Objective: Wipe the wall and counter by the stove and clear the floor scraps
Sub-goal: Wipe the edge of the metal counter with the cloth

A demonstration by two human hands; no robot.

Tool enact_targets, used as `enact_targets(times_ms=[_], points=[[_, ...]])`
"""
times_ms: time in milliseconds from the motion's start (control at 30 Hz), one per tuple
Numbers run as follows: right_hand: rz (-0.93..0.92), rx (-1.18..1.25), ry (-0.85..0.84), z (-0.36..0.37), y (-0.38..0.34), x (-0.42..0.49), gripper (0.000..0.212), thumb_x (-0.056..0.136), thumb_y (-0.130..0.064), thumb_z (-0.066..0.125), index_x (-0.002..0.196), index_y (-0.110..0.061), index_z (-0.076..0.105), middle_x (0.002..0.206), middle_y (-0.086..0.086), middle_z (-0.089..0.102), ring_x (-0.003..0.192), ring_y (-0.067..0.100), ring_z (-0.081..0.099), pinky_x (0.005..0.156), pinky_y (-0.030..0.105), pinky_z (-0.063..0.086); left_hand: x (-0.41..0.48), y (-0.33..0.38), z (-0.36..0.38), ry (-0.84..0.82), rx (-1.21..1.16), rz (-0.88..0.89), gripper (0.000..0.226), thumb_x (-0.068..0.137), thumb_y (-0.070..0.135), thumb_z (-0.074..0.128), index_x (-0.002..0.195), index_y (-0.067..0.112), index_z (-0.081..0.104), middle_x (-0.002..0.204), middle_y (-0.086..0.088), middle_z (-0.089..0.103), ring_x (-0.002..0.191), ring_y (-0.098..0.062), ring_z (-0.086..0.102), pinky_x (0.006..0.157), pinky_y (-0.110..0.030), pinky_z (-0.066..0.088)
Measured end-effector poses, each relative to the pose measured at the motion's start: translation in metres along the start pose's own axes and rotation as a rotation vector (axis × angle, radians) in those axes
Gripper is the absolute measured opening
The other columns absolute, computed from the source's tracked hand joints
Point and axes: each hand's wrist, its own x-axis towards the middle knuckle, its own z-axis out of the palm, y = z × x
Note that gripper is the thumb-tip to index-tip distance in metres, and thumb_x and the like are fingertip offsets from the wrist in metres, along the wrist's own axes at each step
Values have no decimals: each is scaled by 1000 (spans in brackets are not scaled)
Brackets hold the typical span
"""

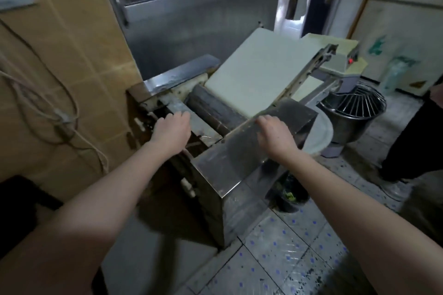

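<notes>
- Tan tiles cover the wall (72, 55) on the far left, with loose cables (64, 117) hanging down it. It looks unwiped to me, and neither hand has a cloth.
- The left hand (171, 130) lies palm down on the steel ledge (182, 112) of a dough-rolling machine (227, 170), its fingers (178, 116) fairly straight and pressing rather than gripping.
- Between the hands sit a dark roller (211, 108) and a pale feed board (259, 67) that tilts up and away.
- The right hand (275, 134) holds the top edge of the machine's steel side panel (251, 151), fingers curled over it.
- I'd judge the step in hand to be shifting or steadying the machine to reach the wall and floor behind it, so the wiping has not started.
- The next move calls for a firm two-handed pull, with the left hand taking a real grip first and the cables kept clear.
- Under the panel a dark bucket (291, 196) holds green scraps (290, 196), and dark specks lie on the dotted tile floor (287, 246) further right.
- A mixer bowl (352, 115) with a wire guard stands beyond, and a bystander's dark trouser leg (412, 139) is at the right edge.
- No stove or bench shows from here.
</notes>
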Motion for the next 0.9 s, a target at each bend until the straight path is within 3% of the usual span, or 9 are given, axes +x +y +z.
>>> enact_targets(times_ms=[200,467,667,800,900], points=[[-288,-62,-6,4,-53,35,19,81,-4,45,98,-8,53,100,14,58,95,34,52,76,36,35,-22,-58,-15,-6,7,-188,23,98,26,39,115,13,47,116,-11,57,107,-32,56,79,-42,44],[-647,2,-67,9,-111,109,36,88,-11,47,123,-14,50,122,9,56,113,29,49,95,39,39,-74,-105,-35,-26,77,-534,23,98,26,37,111,11,50,111,-10,59,103,-31,57,78,-38,45],[-880,37,-95,2,-158,126,33,86,-12,51,120,-11,50,119,13,54,112,33,49,95,42,39,-119,-98,-52,-25,129,-774,23,100,27,33,106,11,49,109,-10,58,99,-29,56,75,-36,42],[-997,49,-132,5,-192,116,38,83,-7,55,120,-10,50,117,12,54,111,33,49,93,41,40,-163,-89,-52,-30,183,-899,26,99,30,35,115,14,48,113,-9,56,101,-27,55,81,-37,44],[-1091,77,-186,8,-230,101,41,85,-9,53,125,-11,49,122,12,54,114,33,48,94,43,40,-210,-89,-52,25,182,-945,21,97,30,38,110,16,49,109,-7,58,96,-25,56,74,-35,40]])
